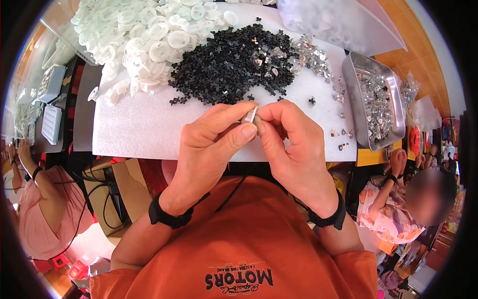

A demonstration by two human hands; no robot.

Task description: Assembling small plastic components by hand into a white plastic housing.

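My left hand (214, 137) pinches a small white plastic piece (253, 114), seen nearly edge-on, between thumb and fingers. From the other side my right hand (294, 137) closes its thumb and forefinger against the same piece. Both hands are above the near part of a white foam sheet (134, 132). Just beyond them lies a heap of small black cross-shaped parts (224, 60). White round plastic pieces (149, 50) are piled at the far left. Small metal parts (312, 56) lie at the black heap's right side. Fingers hide much of the held piece.
To the right stands a metal tray (351, 82) with many small metal parts inside. A clear plastic bin (343, 25) is at the far right of the sheet. Light blue trays (51, 123) stand at the left. Other people sit at both sides.
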